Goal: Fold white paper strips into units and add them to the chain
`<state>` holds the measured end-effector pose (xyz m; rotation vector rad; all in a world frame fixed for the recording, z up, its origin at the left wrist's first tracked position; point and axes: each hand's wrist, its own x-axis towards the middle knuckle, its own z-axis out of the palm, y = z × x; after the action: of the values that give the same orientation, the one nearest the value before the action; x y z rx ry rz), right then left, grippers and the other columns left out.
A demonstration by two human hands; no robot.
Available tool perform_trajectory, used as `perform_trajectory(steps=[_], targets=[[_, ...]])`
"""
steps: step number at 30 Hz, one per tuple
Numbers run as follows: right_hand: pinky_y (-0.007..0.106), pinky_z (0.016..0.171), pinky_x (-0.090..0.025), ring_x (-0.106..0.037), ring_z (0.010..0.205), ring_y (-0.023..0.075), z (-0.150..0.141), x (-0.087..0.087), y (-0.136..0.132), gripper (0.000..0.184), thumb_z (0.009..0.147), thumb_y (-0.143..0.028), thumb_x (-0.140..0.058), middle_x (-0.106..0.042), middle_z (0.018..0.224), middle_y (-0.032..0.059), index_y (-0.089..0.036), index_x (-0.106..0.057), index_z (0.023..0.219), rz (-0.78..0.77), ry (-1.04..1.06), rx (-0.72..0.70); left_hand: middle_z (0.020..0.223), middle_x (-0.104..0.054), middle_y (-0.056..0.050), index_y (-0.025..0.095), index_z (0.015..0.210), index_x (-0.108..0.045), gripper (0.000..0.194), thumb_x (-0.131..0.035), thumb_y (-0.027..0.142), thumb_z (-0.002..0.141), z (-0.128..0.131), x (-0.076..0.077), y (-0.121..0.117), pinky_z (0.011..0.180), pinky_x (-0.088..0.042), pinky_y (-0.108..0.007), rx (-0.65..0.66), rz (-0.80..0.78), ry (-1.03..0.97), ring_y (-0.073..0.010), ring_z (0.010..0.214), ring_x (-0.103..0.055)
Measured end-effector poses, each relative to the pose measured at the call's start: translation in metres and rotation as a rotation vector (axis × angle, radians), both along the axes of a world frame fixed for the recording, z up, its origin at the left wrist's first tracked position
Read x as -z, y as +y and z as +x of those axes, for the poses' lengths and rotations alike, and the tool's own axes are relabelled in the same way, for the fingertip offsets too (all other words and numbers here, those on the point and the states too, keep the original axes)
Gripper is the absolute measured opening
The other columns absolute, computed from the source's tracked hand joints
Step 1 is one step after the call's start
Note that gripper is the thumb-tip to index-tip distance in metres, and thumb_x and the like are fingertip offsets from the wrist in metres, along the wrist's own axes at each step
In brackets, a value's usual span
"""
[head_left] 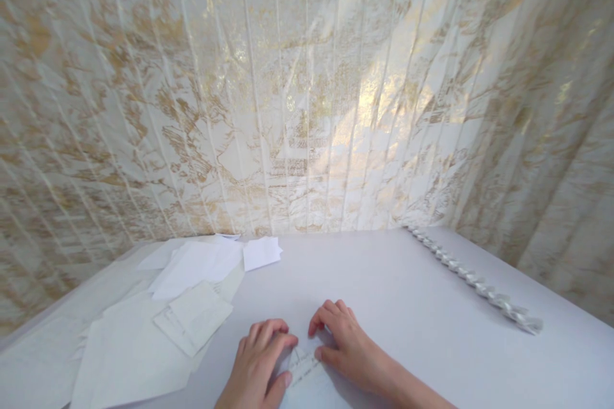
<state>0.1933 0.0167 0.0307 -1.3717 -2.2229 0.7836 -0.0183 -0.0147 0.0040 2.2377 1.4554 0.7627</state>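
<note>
A white piece of paper (307, 390) with a line of dark marks lies between my hands at the near edge of the view. Its upper part narrows towards a point, and its lower part is cut off by the frame. My left hand (259, 363) holds its left side, thumb on the paper and curved index finger near the tip. From the right, my right hand (346, 344) has its thumb on the paper's edge, with the other fingers curled above it. The undersides of the fingers are hidden.
Several white sheets (134, 345) spread over the left of the white table (384, 287), with smaller folded papers (201, 316) on top. One small folded paper (261, 254) lies at the back. A long braided paper strip (474, 281) runs along the right. Behind hangs a gold-patterned curtain (307, 89).
</note>
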Motion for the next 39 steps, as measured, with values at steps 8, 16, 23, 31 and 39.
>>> perform_trajectory(steps=[8,16,23,31,39], targets=[[0.038,0.096,-0.034,-0.051,0.103,0.0237,0.001,0.005,-0.002,0.022,0.071,-0.019,-0.08,-0.059,0.099,0.0017,-0.023,-0.07,0.09,-0.032,0.12,-0.051,0.09,-0.063,-0.001,0.024,0.087,-0.055,0.017,-0.051,0.015,0.073,0.002,-0.006,-0.003,0.083,-0.044,-0.03,-0.019,-0.147,-0.156,-0.02,0.09,-0.056],[0.029,0.075,-0.038,-0.055,0.078,0.0176,-0.017,0.014,-0.014,0.028,0.065,0.001,-0.057,-0.063,0.084,-0.0013,-0.021,-0.05,0.08,0.406,0.219,-0.128,0.086,-0.057,0.001,0.023,0.09,-0.051,0.014,-0.05,0.016,0.077,0.012,-0.001,-0.003,0.076,-0.045,-0.028,0.022,-0.208,-0.415,-0.0173,0.081,-0.056],[0.033,0.067,-0.033,-0.051,0.07,0.0192,-0.012,0.021,-0.006,0.015,0.075,-0.009,-0.062,-0.065,0.079,0.0014,-0.02,-0.054,0.08,0.772,-0.301,-0.27,0.093,-0.061,-0.002,0.023,0.083,-0.055,0.024,-0.06,0.007,0.064,0.015,0.002,-0.004,0.084,-0.043,-0.035,-0.021,-0.018,-0.075,-0.0234,0.093,-0.055],[0.029,0.081,-0.037,-0.057,0.087,0.0172,-0.002,0.009,-0.012,0.017,0.076,-0.006,-0.066,-0.066,0.088,-0.0006,-0.021,-0.065,0.083,0.298,-0.09,-0.164,0.095,-0.065,-0.002,0.021,0.085,-0.063,0.008,-0.065,0.015,0.081,0.006,-0.012,0.0,0.082,-0.04,-0.035,0.052,0.002,0.183,-0.0241,0.095,-0.057],[0.032,0.084,-0.038,-0.055,0.092,0.02,0.001,0.006,-0.011,0.012,0.076,-0.011,-0.076,-0.066,0.095,0.0015,-0.022,-0.072,0.082,0.248,-0.027,-0.142,0.088,-0.066,-0.002,0.02,0.081,-0.06,0.014,-0.054,0.02,0.093,0.006,-0.016,0.001,0.077,-0.039,-0.034,0.095,0.062,0.272,-0.0216,0.088,-0.057]])
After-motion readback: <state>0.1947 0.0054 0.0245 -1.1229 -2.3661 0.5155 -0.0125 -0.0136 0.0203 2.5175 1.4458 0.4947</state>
